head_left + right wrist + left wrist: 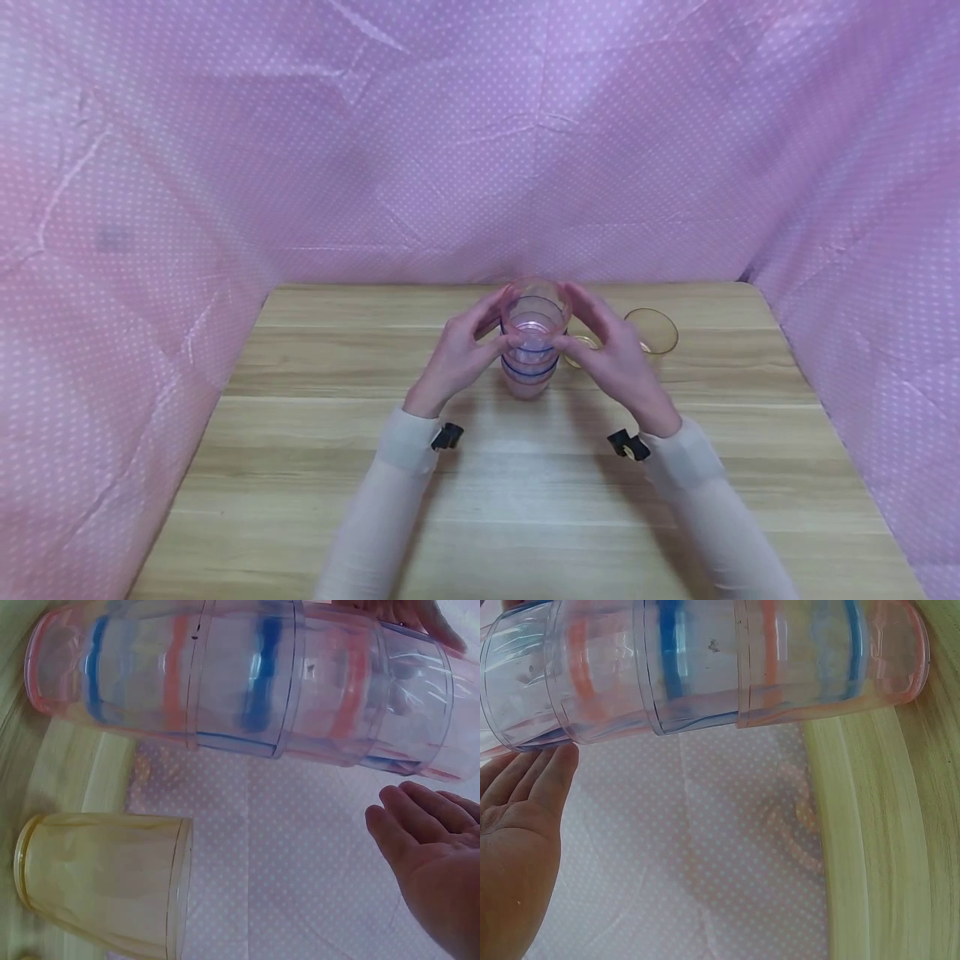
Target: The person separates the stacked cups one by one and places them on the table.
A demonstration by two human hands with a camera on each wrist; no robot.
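A tall upright stack of nested clear plastic cups (528, 367), with pink and blue bands, stands on the wooden table. The rim of its topmost pink cup (534, 283) faces up toward the head camera. My left hand (467, 350) is at the left side of the upper cups; its fairly straight fingers (551, 776) lie right at the stack's side in the left wrist view. On the opposite side is my right hand (617, 358). In the right wrist view its extended fingers (412, 814) show a small gap from the cups.
Right of the stack stands a yellow clear cup (652, 332), also upright in the right wrist view. A second yellow round piece (581, 352) is partly covered by my right hand. Pink dotted cloth (450, 167) hangs behind and beside the wooden table (315, 433).
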